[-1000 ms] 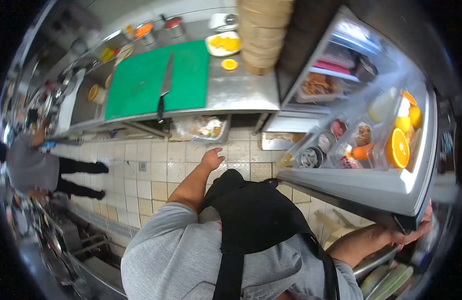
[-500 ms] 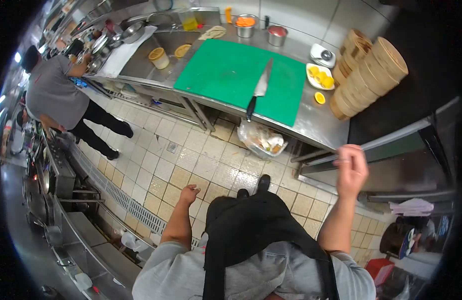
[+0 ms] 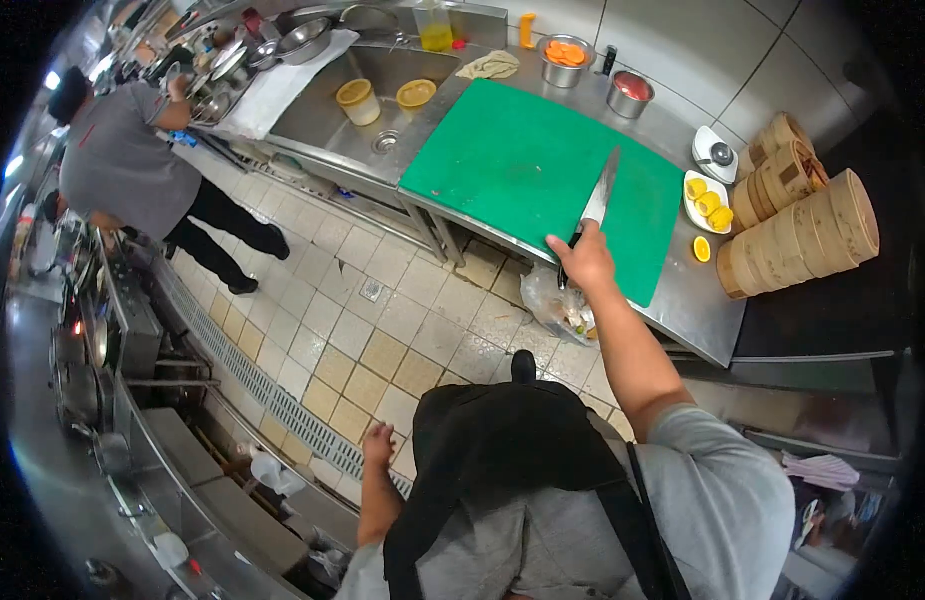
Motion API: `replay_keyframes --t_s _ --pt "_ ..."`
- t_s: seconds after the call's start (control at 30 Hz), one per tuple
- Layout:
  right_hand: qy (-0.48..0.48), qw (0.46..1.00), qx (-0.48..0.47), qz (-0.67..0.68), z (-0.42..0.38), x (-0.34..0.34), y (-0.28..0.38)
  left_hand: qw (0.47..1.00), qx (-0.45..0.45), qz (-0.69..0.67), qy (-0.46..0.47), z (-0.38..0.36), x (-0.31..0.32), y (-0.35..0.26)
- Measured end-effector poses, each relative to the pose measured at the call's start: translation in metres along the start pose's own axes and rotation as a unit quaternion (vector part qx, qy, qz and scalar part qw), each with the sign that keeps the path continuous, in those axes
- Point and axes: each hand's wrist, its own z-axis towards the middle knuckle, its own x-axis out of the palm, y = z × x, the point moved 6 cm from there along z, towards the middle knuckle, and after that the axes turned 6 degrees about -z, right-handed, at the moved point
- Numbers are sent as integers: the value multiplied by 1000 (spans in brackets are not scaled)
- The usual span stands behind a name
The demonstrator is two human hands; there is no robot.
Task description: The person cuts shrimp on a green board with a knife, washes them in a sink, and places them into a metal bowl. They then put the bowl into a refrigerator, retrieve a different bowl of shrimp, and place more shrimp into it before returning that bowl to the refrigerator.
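Observation:
My right hand (image 3: 589, 262) is at the black handle of a chef's knife (image 3: 602, 190), with the thumb across the handle and the other fingers partly hidden. The blade lies on a green cutting board (image 3: 512, 150), pointing to the wall, and the handle reaches over the board's front edge. My left hand (image 3: 379, 445) hangs low over the floor at my side, fingers loosely bent and holding nothing. To the right of the board are a white dish of lemon pieces (image 3: 709, 205) and a cut lemon half (image 3: 701, 249).
Bamboo steamers (image 3: 797, 235) are stacked at the counter's right end. Metal pots of orange slices (image 3: 564, 58) and red food (image 3: 630, 93) stand behind the board. Left is a sink (image 3: 312, 115) with tubs. A bag of scraps (image 3: 557, 305) sits below. A co-worker (image 3: 132, 160) stands far left.
My right hand has come from the right, away from the counter, to the knife handle. My body has moved nearer the counter. The left hand stays low at my side.

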Motion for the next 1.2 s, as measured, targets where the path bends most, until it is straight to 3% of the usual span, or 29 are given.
replay_keyframes --t_s 0.07,0.13,0.23,0.33,0.4,0.53,0.57,0.6,0.63,0.7,0.73,0.8,0.9,0.97,1.07,1.2 --pt "57 996 59 -23 8 9 -1 991 104 69 55 20 -25 53" --pt "24 998 58 -27 18 19 -7 983 97 142 71 48 -42 109" --pt "-37 996 81 4 20 29 -25 934 88 324 124 50 -51 124" --pt "-72 975 172 118 24 43 -69 875 126 437 164 71 -86 118" --pt "-170 893 198 366 -9 35 -72 835 184 486 181 99 -117 95" --pt "-185 843 262 432 -64 49 -73 748 331 551 164 157 -179 10" --pt "-183 842 266 432 -70 56 -73 836 238 471 151 175 -206 -14" --pt "-180 842 268 433 -73 61 -72 908 151 374 117 149 -217 -96" --pt "-172 847 271 424 -74 64 -58 987 95 99 77 203 -242 -80" --pt "-141 862 253 415 -67 79 -24 992 62 113 0 270 -262 -127" --pt "-124 872 251 403 -62 86 -1 1000 3 24 8 276 -256 -159" --pt "-100 900 231 354 -46 108 39 999 21 13 -21 278 -231 -224" --pt "-61 922 196 328 -19 129 96 997 67 2 23 261 -168 -300" --pt "-22 951 104 290 2 144 120 986 83 37 141 265 -131 -324" --pt "-69 898 195 389 -5 115 104 970 97 136 178 249 -99 -341" --pt "-191 854 278 396 -13 95 24 972 -13 126 200 289 -114 -305"
